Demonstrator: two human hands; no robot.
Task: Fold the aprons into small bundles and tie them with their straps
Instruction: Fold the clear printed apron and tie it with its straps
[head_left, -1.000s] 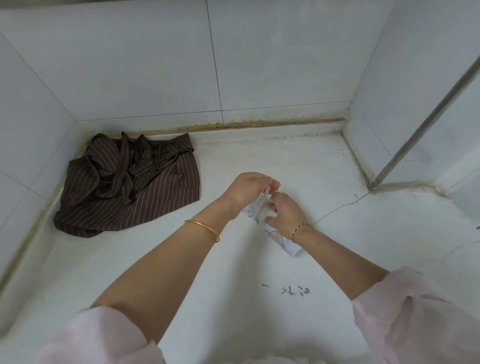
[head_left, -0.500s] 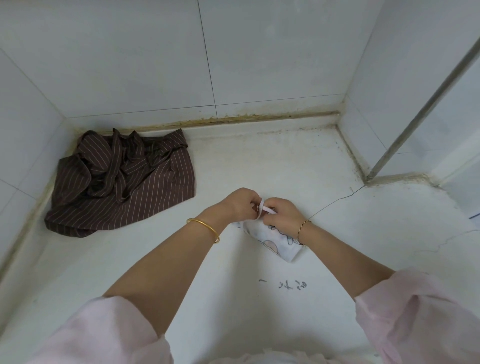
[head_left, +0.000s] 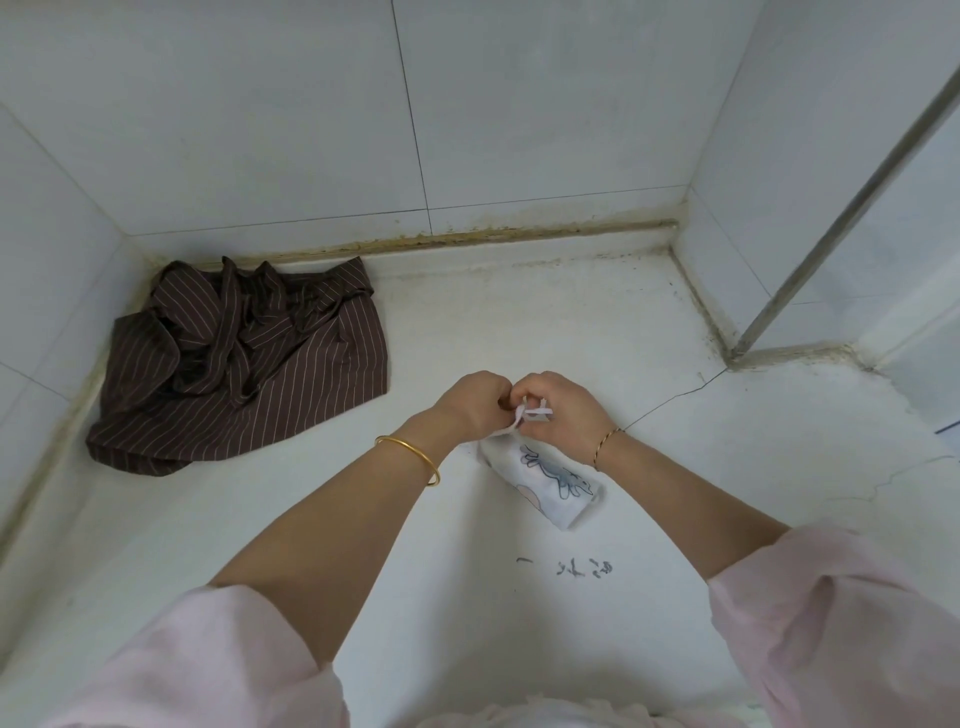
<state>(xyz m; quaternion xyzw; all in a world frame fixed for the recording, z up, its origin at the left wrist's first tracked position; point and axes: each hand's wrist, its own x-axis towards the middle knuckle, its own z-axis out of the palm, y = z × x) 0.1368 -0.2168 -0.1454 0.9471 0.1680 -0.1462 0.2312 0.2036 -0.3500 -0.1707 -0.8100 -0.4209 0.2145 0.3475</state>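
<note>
Head view shows the left hand and right hand knuckle to knuckle at centre, each pinching part of the pale strap just above the rolled white cartoon-print apron, which seems to rest on the white ledge and runs toward five o'clock under the right wrist. To tie well, I judge the ends should be drawn apart evenly and low against the roll, so the knot seats tight without loosening the folds. No container is in view; the brown striped apron lies crumpled and untied at ten o'clock, well apart in the corner.
</note>
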